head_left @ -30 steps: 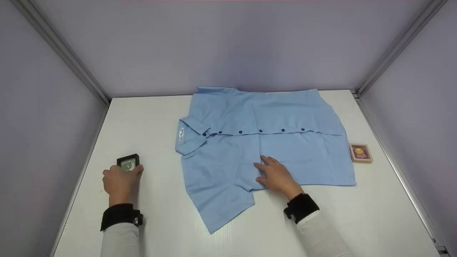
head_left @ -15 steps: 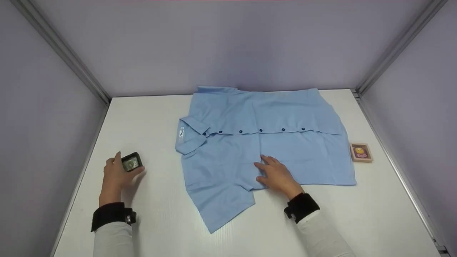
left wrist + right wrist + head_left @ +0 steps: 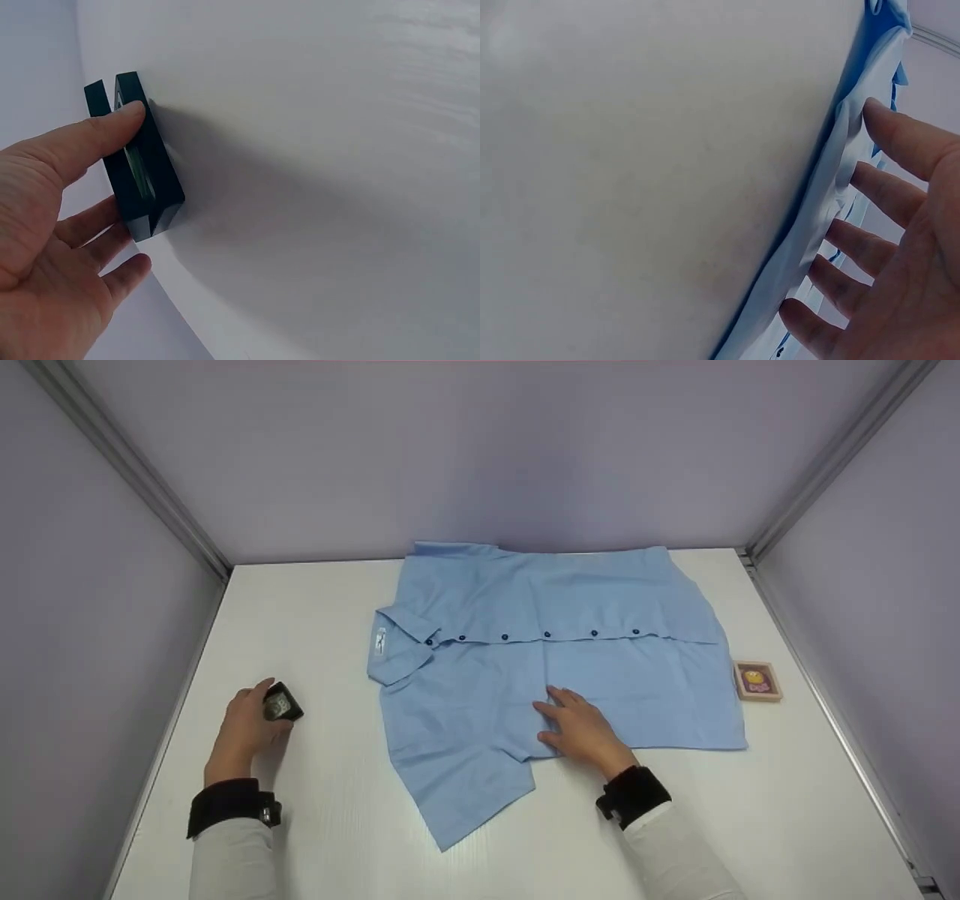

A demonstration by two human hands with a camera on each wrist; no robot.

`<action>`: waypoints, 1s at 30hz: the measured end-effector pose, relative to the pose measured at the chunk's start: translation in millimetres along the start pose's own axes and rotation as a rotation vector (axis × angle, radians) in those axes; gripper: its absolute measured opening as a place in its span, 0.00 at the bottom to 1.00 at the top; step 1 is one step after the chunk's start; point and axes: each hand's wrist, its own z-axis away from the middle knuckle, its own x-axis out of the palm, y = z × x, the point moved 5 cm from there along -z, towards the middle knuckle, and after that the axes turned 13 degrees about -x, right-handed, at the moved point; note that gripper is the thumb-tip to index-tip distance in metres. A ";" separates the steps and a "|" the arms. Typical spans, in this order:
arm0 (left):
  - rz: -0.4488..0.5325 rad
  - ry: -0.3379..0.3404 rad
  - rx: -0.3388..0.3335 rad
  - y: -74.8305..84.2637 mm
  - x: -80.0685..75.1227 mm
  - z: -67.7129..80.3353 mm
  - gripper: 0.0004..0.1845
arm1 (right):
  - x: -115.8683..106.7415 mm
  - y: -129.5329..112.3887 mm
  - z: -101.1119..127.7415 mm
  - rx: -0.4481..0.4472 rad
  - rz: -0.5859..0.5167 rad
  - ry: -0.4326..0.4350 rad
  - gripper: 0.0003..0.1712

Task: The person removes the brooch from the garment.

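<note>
A small black-framed box (image 3: 282,703) with a greenish picture inside is at the left side of the table. My left hand (image 3: 244,727) pinches it between thumb and fingers. The left wrist view shows the thumb lying across the black-framed box (image 3: 146,172), with fingers on its far side. A light blue short-sleeved shirt (image 3: 465,712) lies spread flat, its collar to the left and its dark buttons running across the middle. My right hand (image 3: 585,731) rests on the lower part of the shirt, fingers spread. In the right wrist view, the fingertips touch the blue cloth (image 3: 821,202).
A small light wooden box (image 3: 757,681) with a yellow and purple picture sits at the shirt's hem, on the right. The white table (image 3: 337,810) is bounded by grey-lilac panels (image 3: 495,450) at the back and both sides.
The black-framed box has turned in my left hand and shifted slightly right, while the left wrist has moved left. My right hand and the shirt stay in place.
</note>
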 end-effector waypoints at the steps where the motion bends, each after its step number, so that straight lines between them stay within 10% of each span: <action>1: -0.002 0.005 0.005 -0.3 -0.3 0.4 0.44 | 0.0 0.1 0.0 -0.005 0.001 0.001 0.31; 30: -0.103 0.121 0.003 3.3 0.1 3.7 0.34 | -1.4 -1.7 0.6 -0.019 0.002 0.008 0.31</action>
